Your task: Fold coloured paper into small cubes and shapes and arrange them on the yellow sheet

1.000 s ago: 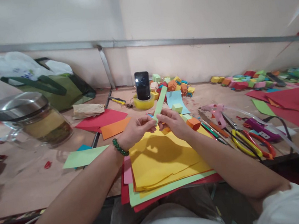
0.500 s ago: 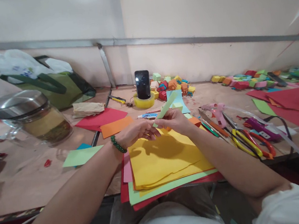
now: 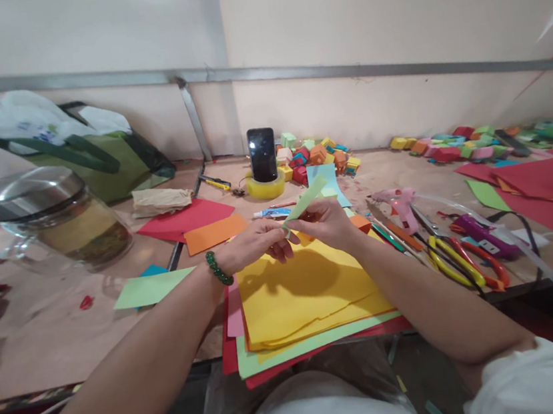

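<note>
Above a stack of coloured sheets, yellow paper (image 3: 308, 297) on top, both hands meet at a light green paper strip (image 3: 307, 200). The strip slants up and to the right. My right hand (image 3: 328, 224) pinches it near its lower part. Thumb and fingers of my left hand (image 3: 260, 241), below a green bead bracelet, close on the strip's lower end. An orange paper piece (image 3: 360, 223) lies just right of my right hand, and a light blue sheet (image 3: 324, 177) is behind it.
A phone (image 3: 263, 155) stands in a yellow tape roll (image 3: 266, 185). Folded paper cubes (image 3: 318, 155) are piled beside it. Pliers (image 3: 458, 265), a pink glue gun (image 3: 399, 202) and scissors lie right. At left are a glass jug (image 3: 82, 224) and a green bag (image 3: 124, 162).
The fingers of my left hand have closed on the lower end of the green strip. My right hand still holds it, and the view has shifted slightly.
</note>
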Demonstrator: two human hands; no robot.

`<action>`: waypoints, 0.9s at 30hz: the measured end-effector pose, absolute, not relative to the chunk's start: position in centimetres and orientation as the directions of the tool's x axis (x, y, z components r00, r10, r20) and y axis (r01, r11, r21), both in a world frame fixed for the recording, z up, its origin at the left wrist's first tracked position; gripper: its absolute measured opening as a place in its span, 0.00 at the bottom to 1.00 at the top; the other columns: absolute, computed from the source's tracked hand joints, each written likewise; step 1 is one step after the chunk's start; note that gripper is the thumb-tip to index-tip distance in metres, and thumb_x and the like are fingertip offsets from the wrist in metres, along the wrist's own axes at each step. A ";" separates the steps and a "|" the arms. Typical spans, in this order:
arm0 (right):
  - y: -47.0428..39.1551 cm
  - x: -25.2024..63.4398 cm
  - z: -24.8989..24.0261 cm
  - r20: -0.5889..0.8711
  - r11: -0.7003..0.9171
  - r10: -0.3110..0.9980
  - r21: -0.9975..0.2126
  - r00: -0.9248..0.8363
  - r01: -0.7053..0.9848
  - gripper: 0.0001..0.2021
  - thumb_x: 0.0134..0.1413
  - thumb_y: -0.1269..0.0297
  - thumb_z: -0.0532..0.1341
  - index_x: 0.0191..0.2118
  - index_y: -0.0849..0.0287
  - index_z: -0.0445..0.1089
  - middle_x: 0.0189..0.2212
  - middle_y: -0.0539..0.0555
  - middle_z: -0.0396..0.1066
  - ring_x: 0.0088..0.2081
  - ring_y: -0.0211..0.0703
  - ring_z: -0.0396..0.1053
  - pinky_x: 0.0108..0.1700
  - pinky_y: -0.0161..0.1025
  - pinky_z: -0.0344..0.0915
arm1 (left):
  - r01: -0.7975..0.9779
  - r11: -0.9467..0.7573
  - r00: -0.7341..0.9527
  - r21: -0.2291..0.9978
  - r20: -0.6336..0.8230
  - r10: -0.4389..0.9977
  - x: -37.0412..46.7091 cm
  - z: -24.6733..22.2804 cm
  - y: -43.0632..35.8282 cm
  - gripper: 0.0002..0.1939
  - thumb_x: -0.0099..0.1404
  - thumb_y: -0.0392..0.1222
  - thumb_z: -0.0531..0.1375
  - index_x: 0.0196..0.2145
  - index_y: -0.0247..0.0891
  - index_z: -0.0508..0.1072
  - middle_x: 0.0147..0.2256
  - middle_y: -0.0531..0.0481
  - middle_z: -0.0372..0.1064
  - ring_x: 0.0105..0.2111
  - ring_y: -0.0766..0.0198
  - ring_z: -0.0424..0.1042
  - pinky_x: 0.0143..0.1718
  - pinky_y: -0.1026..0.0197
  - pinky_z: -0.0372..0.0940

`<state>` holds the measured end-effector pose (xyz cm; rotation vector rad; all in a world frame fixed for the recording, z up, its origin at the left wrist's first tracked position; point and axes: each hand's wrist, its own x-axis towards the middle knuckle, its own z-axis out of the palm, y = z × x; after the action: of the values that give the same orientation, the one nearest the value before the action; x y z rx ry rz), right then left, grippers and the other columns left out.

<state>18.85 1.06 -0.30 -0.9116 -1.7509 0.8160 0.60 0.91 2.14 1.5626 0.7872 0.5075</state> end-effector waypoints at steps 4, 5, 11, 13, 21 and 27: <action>0.7 18.9 -0.4 0.526 0.580 0.815 -0.754 -0.245 0.310 0.16 0.50 0.51 0.63 0.25 0.61 0.73 0.20 0.52 0.68 0.22 0.37 0.62 0.24 0.35 0.61 | 0.204 -0.020 0.631 0.979 -0.116 0.767 0.7 2.0 1.0 0.11 0.54 0.44 0.59 0.27 0.33 0.77 0.21 0.47 0.73 0.21 0.65 0.71 0.26 0.65 0.66; 0.6 19.0 -0.4 0.572 0.628 0.778 -0.695 -0.259 0.351 0.15 0.52 0.53 0.62 0.25 0.60 0.74 0.20 0.52 0.69 0.23 0.37 0.63 0.25 0.35 0.62 | 0.199 -0.023 0.609 0.980 -0.105 0.786 0.8 1.8 1.1 0.11 0.54 0.44 0.58 0.25 0.33 0.76 0.20 0.47 0.73 0.20 0.65 0.71 0.25 0.65 0.66; -0.1 18.9 -0.3 0.778 0.862 0.405 -0.149 -0.480 0.485 0.10 0.60 0.66 0.56 0.34 0.57 0.75 0.24 0.54 0.70 0.27 0.38 0.67 0.32 0.35 0.65 | 0.064 -0.069 0.479 0.996 0.030 0.877 1.5 0.2 1.1 0.14 0.55 0.46 0.56 0.18 0.35 0.68 0.19 0.49 0.69 0.22 0.65 0.69 0.28 0.63 0.65; 0.0 19.0 -0.2 0.795 0.863 0.316 -0.015 -0.517 0.504 0.09 0.61 0.68 0.55 0.37 0.57 0.74 0.26 0.55 0.70 0.29 0.39 0.67 0.32 0.35 0.65 | -0.009 -0.070 0.464 0.997 0.067 0.883 1.8 0.0 0.9 0.14 0.56 0.48 0.57 0.20 0.35 0.68 0.21 0.49 0.69 0.24 0.65 0.69 0.31 0.63 0.66; -0.2 19.0 0.4 0.785 0.771 0.176 0.265 -0.594 0.579 0.08 0.59 0.72 0.56 0.37 0.59 0.73 0.25 0.54 0.69 0.29 0.40 0.66 0.33 0.35 0.65 | -0.128 -0.095 0.507 0.987 0.148 0.849 1.8 0.4 0.6 0.14 0.56 0.50 0.56 0.29 0.35 0.70 0.28 0.49 0.70 0.30 0.62 0.69 0.37 0.59 0.65; -0.2 18.9 0.5 0.829 0.846 0.319 -0.031 -0.459 0.532 0.07 0.59 0.71 0.55 0.38 0.58 0.69 0.28 0.53 0.69 0.29 0.37 0.68 0.32 0.34 0.66 | 0.171 -0.499 0.498 0.850 0.362 0.788 1.6 0.5 0.5 0.14 0.64 0.45 0.47 0.26 0.37 0.66 0.27 0.49 0.68 0.30 0.63 0.67 0.37 0.61 0.63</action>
<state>18.89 -0.24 0.46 -0.6204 -2.0866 -0.2880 1.65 0.51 0.52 1.9581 0.7896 0.9979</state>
